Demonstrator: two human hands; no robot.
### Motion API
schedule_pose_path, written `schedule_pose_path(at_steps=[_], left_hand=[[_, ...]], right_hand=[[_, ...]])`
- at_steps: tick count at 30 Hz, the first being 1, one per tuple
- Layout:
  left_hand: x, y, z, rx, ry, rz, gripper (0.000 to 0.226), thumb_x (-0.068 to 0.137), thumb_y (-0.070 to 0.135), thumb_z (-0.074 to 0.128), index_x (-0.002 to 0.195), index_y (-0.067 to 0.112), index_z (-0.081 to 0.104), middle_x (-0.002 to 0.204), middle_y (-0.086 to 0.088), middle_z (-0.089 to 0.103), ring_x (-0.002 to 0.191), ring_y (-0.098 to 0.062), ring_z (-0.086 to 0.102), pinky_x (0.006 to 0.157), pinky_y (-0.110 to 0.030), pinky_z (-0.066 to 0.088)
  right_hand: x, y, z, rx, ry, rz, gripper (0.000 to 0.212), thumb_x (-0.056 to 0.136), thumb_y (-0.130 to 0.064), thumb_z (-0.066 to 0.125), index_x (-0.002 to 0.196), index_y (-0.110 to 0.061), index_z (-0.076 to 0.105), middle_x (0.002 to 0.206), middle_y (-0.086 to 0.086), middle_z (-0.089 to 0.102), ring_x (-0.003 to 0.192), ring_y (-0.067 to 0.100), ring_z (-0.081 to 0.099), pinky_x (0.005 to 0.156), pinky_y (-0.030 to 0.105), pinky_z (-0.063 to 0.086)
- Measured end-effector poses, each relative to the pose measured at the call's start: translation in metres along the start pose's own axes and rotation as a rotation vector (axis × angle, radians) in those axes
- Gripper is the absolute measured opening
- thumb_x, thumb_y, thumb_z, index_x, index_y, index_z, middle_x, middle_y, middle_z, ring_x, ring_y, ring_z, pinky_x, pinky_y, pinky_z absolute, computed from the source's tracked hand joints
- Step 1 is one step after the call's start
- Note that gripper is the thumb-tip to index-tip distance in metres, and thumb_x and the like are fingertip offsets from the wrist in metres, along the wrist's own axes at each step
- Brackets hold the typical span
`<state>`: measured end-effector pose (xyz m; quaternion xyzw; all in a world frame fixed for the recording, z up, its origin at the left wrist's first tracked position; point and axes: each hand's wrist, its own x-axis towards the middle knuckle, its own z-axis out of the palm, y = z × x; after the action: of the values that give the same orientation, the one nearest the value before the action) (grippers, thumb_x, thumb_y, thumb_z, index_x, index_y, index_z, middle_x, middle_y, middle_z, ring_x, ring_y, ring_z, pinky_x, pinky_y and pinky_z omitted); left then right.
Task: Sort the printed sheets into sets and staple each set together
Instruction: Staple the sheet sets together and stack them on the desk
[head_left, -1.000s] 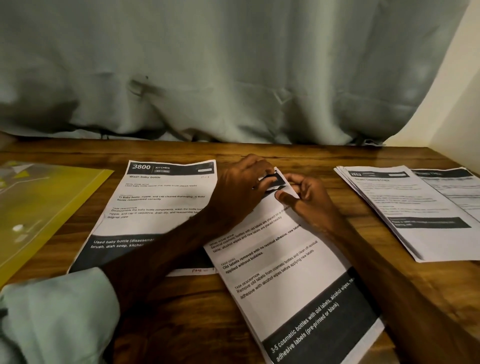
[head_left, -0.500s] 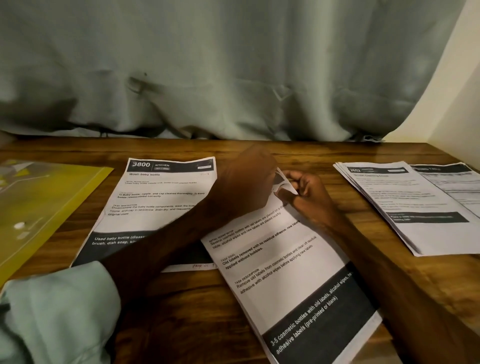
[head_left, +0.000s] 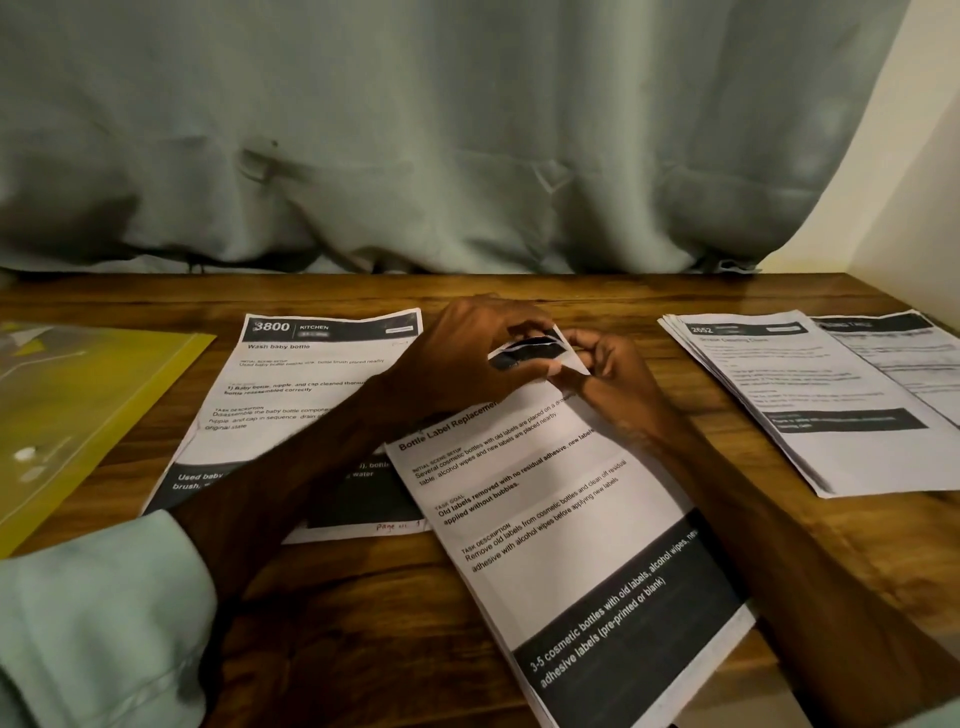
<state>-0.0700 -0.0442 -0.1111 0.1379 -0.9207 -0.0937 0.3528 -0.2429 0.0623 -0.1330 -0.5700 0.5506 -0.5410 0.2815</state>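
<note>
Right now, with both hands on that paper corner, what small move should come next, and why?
Probably peel the top sheet back at the curled corner of the Bottle Label Replacement set: the left hand and right hand both pinch it, where layers gape.

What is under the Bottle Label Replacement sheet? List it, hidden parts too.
Under the Bottle Label Replacement sheet, another sheet shows at the lifted corner, its print covered. The Wash baby bottle sheet has its lower right corner hidden too.

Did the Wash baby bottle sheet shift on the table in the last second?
No. The Wash baby bottle sheet keeps the same gap to the yellow folder corner and to the back edge of the table.
</note>
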Motion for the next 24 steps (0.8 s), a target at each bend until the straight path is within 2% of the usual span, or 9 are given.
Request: schedule_pose_path(at_steps=[2,3,7,10,13,16,21,24], left_hand=[[0.001,0.003,0.000,0.003,0.039,0.014,0.031,0.089,0.040,0.078,0.114,0.021,0.077,0.109,0.005,0.077,0.096,-0.009,0.068,0.082,-0.035,0.057],[0.001,0.004,0.000,-0.010,0.054,0.008,0.026,0.090,0.038,0.077,0.110,0.023,0.079,0.106,0.006,0.078,0.093,-0.007,0.068,0.080,-0.034,0.056],[0.004,0.004,0.002,-0.078,0.081,-0.102,0.018,0.092,0.033,0.075,0.106,0.023,0.081,0.102,0.009,0.079,0.089,-0.003,0.070,0.079,-0.033,0.056],[0.005,0.000,0.006,-0.171,0.110,-0.197,0.017,0.090,0.028,0.079,0.104,0.020,0.082,0.101,0.007,0.079,0.086,-0.005,0.072,0.079,-0.036,0.059],[0.005,-0.006,0.009,-0.244,0.124,-0.260,0.018,0.087,0.032,0.080,0.103,0.025,0.082,0.100,0.011,0.079,0.085,-0.004,0.073,0.075,-0.038,0.061],[0.004,-0.013,0.011,-0.319,0.124,-0.310,0.018,0.086,0.039,0.081,0.101,0.030,0.082,0.097,0.016,0.078,0.082,-0.004,0.074,0.072,-0.041,0.063],[0.003,-0.017,0.014,-0.413,0.117,-0.366,0.017,0.085,0.037,0.082,0.101,0.031,0.081,0.093,0.014,0.079,0.077,-0.007,0.076,0.072,-0.043,0.064],[0.001,-0.019,0.015,-0.439,0.090,-0.394,0.017,0.084,0.040,0.083,0.100,0.037,0.080,0.091,0.015,0.079,0.076,-0.009,0.076,0.072,-0.044,0.065]], right_hand=[[0.000,-0.001,0.001,-0.003,-0.007,0.011,0.024,0.095,-0.003,0.068,0.111,-0.020,0.070,0.090,0.003,0.079,0.081,0.014,0.073,0.070,0.023,0.057],[-0.001,-0.002,0.002,0.007,-0.013,0.023,0.025,0.096,0.000,0.065,0.111,-0.019,0.070,0.091,0.001,0.079,0.081,0.012,0.073,0.071,0.022,0.056],[-0.002,-0.003,0.002,0.064,-0.034,0.062,0.025,0.097,0.006,0.060,0.114,-0.011,0.067,0.092,0.004,0.080,0.080,0.018,0.076,0.068,0.025,0.058],[-0.002,-0.005,0.002,0.099,-0.055,0.063,0.025,0.097,0.007,0.059,0.116,-0.007,0.066,0.090,0.003,0.079,0.078,0.016,0.076,0.065,0.023,0.058],[-0.001,-0.006,0.002,0.136,-0.056,0.083,0.026,0.095,0.009,0.059,0.116,-0.005,0.065,0.087,0.000,0.079,0.076,0.014,0.076,0.065,0.021,0.058],[0.002,-0.005,0.002,0.170,-0.056,0.114,0.024,0.094,0.010,0.061,0.111,-0.006,0.068,0.091,0.006,0.079,0.078,0.019,0.076,0.068,0.026,0.060],[0.001,-0.001,0.003,0.206,-0.064,0.145,0.029,0.093,0.009,0.062,0.121,0.005,0.065,0.107,0.023,0.075,0.087,0.031,0.075,0.077,0.037,0.062],[0.001,-0.002,0.002,0.186,-0.078,0.171,0.029,0.094,0.006,0.063,0.122,0.002,0.065,0.106,0.020,0.076,0.087,0.029,0.076,0.074,0.035,0.063]])
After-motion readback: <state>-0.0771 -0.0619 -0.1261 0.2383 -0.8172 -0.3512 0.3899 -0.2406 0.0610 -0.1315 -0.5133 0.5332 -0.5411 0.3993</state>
